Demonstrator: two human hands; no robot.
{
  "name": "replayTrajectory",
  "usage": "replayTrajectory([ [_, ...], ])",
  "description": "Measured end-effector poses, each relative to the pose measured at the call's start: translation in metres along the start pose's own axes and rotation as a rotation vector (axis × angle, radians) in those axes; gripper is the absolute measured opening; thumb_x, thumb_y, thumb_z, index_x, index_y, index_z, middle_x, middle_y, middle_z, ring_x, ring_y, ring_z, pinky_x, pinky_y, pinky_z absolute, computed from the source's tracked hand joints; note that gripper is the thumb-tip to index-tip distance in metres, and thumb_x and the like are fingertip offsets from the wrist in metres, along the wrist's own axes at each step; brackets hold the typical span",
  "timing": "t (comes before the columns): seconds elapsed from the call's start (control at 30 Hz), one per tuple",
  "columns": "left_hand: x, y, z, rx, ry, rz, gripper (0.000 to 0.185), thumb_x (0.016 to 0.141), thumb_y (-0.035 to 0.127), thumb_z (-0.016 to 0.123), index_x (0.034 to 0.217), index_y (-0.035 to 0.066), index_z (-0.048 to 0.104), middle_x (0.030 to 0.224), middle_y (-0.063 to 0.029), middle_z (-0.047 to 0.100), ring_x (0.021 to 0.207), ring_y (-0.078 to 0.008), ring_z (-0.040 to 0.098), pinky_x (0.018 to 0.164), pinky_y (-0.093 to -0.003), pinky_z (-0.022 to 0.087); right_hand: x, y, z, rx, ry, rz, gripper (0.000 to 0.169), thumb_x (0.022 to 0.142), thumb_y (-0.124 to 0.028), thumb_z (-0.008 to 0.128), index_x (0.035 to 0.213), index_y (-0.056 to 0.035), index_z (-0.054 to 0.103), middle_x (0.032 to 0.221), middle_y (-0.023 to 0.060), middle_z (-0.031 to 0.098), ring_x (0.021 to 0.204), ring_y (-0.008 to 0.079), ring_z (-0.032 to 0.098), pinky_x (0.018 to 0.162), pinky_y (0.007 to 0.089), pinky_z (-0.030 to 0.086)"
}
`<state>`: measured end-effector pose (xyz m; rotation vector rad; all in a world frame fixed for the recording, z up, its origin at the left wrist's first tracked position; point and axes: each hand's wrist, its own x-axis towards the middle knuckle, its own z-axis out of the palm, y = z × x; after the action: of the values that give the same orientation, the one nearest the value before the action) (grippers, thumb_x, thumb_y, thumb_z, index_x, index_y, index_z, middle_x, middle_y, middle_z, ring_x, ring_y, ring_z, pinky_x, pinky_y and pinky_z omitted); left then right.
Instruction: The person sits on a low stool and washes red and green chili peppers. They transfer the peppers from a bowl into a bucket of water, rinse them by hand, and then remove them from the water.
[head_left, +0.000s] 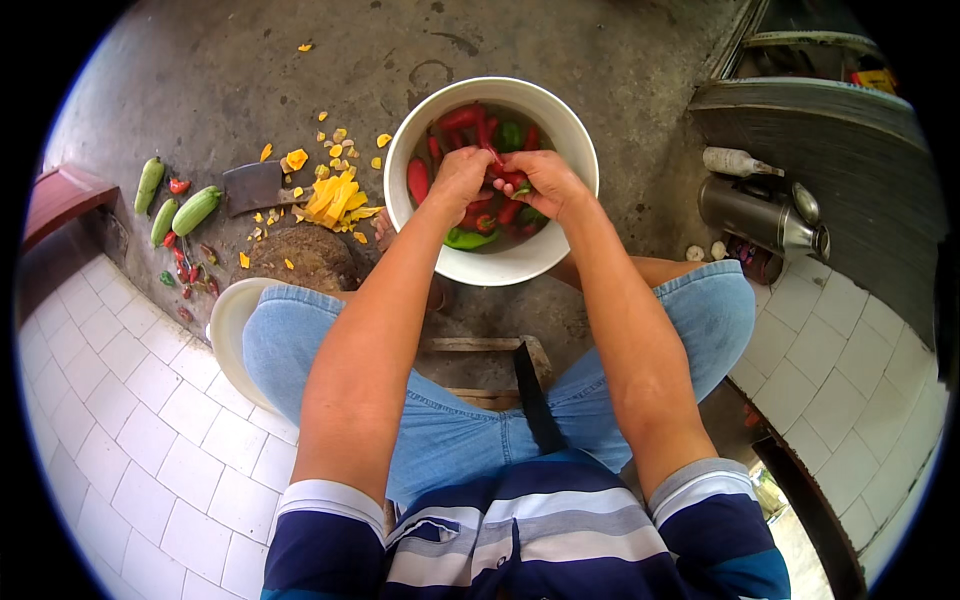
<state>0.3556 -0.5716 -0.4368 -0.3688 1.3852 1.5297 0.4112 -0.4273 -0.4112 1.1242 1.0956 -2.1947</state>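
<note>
A white bucket (592, 161) of water sits on the floor between my knees, with red peppers (459, 118) and green peppers (472, 239) floating inside. Over its middle, my left hand (463, 180) and my right hand (546, 180) meet with bent fingers. Both grip a long red pepper (489, 144) that runs between the fingertips. A green stem end shows under my right fingers, at another red pepper or the same one; I cannot tell which. Fingers hide part of the held pepper.
To the left lie a cleaver (253, 187), yellow strips (334, 199), a round chopping block (296, 259), several green squashes (196, 210) and small chili peppers (193, 274). At right are a metal flask (750, 214), a bottle (739, 161) and garlic bulbs (696, 253).
</note>
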Motion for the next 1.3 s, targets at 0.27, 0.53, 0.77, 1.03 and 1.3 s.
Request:
replayTrajectory([
  [0.27, -0.010, 0.001, -0.001, -0.194, -0.107, -0.078, 0.016, 0.085, 0.014, 0.048, 0.097, 0.009, 0.057, 0.086, -0.0044, 0.061, 0.077, -0.0156, 0.061, 0.081, -0.0427, 0.052, 0.005, 0.003, -0.004, 0.042, 0.008, 0.011, 0.015, 0.084, -0.002, 0.058, 0.097, 0.0030, 0.063, 0.089, 0.0107, 0.064, 0.071, 0.0168, 0.061, 0.060, 0.0235, 0.052],
  [0.53, -0.005, 0.000, -0.005, -0.191, -0.162, -0.091, 0.020, 0.085, 0.011, 0.048, 0.102, 0.008, 0.056, 0.090, -0.0069, 0.060, 0.082, -0.0192, 0.061, 0.082, -0.0451, 0.054, 0.007, 0.005, -0.008, 0.083, -0.056, 0.003, 0.016, 0.083, 0.002, 0.053, 0.096, 0.0034, 0.063, 0.085, 0.0105, 0.064, 0.070, 0.0184, 0.062, 0.060, 0.0273, 0.054],
  [0.77, -0.005, 0.004, -0.008, -0.293, -0.073, -0.095, 0.021, 0.089, 0.014, 0.054, 0.109, 0.008, 0.054, 0.096, -0.0059, 0.061, 0.085, -0.0187, 0.061, 0.079, -0.0387, 0.054, 0.001, 0.003, -0.003, 0.072, -0.039, 0.034, 0.014, 0.085, -0.001, 0.055, 0.096, 0.0022, 0.063, 0.087, 0.0103, 0.065, 0.073, 0.0182, 0.063, 0.063, 0.0277, 0.056],
  [1.03, 0.003, 0.004, -0.011, -0.183, 0.023, 0.075, 0.026, 0.090, 0.023, 0.063, 0.109, 0.006, 0.057, 0.095, -0.0062, 0.065, 0.084, -0.0180, 0.064, 0.074, -0.0331, 0.055, -0.001, 0.002, 0.002, -0.053, -0.038, 0.038, 0.016, 0.087, -0.012, 0.062, 0.099, -0.0013, 0.064, 0.091, 0.0094, 0.066, 0.077, 0.0175, 0.064, 0.067, 0.0279, 0.056],
  [1.3, 0.005, 0.004, -0.007, -0.107, -0.002, 0.173, 0.026, 0.090, 0.019, 0.062, 0.108, 0.000, 0.058, 0.096, -0.0108, 0.067, 0.082, -0.0179, 0.066, 0.074, -0.0307, 0.057, 0.008, 0.004, 0.004, -0.249, 0.044, -0.006, 0.017, 0.084, -0.011, 0.060, 0.094, 0.0025, 0.062, 0.085, 0.0114, 0.064, 0.073, 0.0214, 0.066, 0.064, 0.0289, 0.058],
])
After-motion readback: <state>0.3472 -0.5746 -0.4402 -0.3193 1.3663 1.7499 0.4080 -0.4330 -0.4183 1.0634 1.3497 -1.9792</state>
